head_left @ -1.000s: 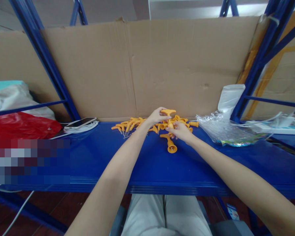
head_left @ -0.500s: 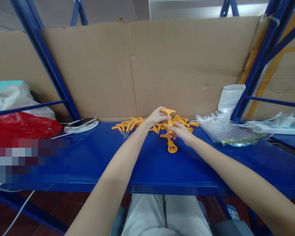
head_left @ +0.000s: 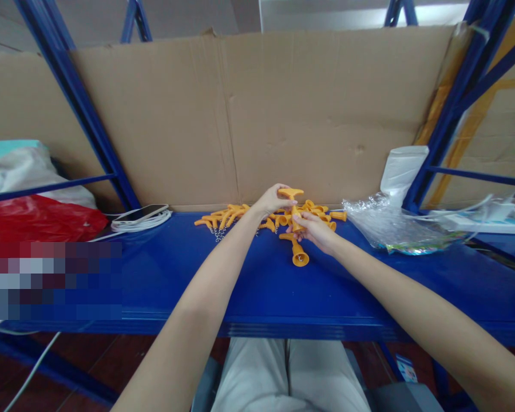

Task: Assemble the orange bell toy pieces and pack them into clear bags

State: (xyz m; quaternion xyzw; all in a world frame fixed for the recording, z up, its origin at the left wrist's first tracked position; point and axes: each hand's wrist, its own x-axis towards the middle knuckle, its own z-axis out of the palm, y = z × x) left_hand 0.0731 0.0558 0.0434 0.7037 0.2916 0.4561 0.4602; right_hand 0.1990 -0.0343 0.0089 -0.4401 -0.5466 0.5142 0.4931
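Note:
My left hand (head_left: pixel 277 200) is closed on the orange T-shaped handle (head_left: pixel 292 193) of a corkscrew. Just below it, my right hand (head_left: pixel 313 229) grips the corkscrew's bell-shaped body (head_left: pixel 297 222), so the handle stands upright over the bell. Another orange corkscrew (head_left: pixel 299 256) lies in front on the blue shelf (head_left: pixel 283 294), its bell mouth facing me and metal showing inside. Behind my left wrist lie several loose orange handles (head_left: pixel 223 216) with metal spirals (head_left: pixel 218 233). Several orange bell-shaped bodies (head_left: pixel 321 210) lie behind my right hand, partly hidden.
A cardboard sheet (head_left: pixel 283 114) walls off the back. To the right lie clear plastic bags (head_left: pixel 377 226) and a white power strip (head_left: pixel 476 223). At left are a phone (head_left: pixel 141 214) on a coiled white cable (head_left: pixel 150 224) and a red bag (head_left: pixel 47 220).
The T-handle and bell in my hands have shifted slightly left, with the handle a touch lower. Both hands keep their hold, and the corkscrew lying in front stays put.

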